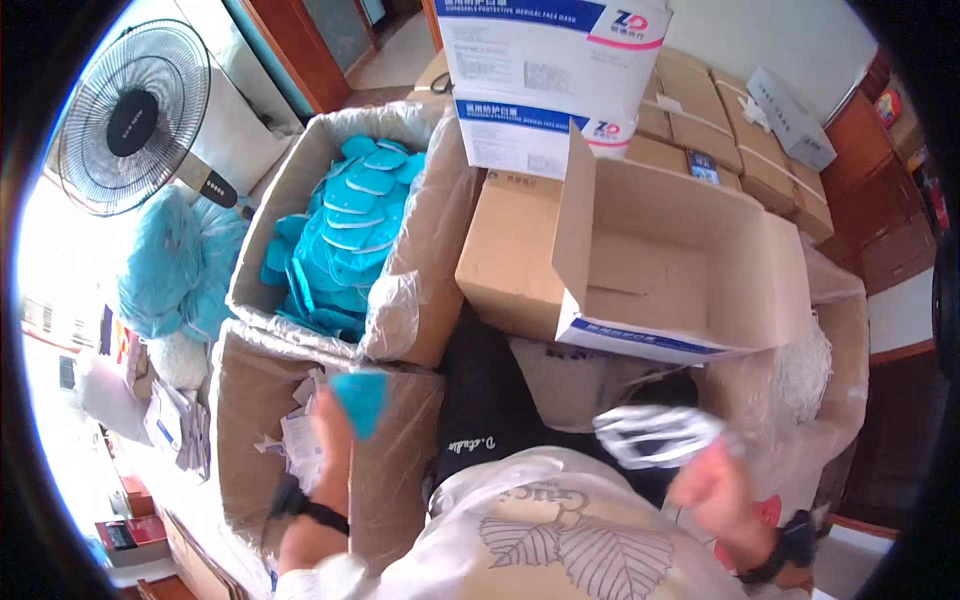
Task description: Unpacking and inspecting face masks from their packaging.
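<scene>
My left hand (334, 432) is closed on a teal face mask (361, 403), blurred by motion, above a carton (245, 400) with white papers (302, 445) in it. On the right, my right hand (715, 490) grips a shiny clear plastic bag (655, 436) by its end, over my lap. The bag is smeared by motion, and whether anything lies inside I cannot tell. Past my left hand stands a plastic-lined carton (412, 240) heaped with teal masks (350, 225).
An open, white-edged box (660, 265) stands ahead with its flaps raised, beside a brown carton (510, 240). White printed boxes (550, 60) are stacked behind. A fan (135, 120) and a teal bundle (165, 260) are far left. A lined carton (845, 350) holds white cords (805, 370).
</scene>
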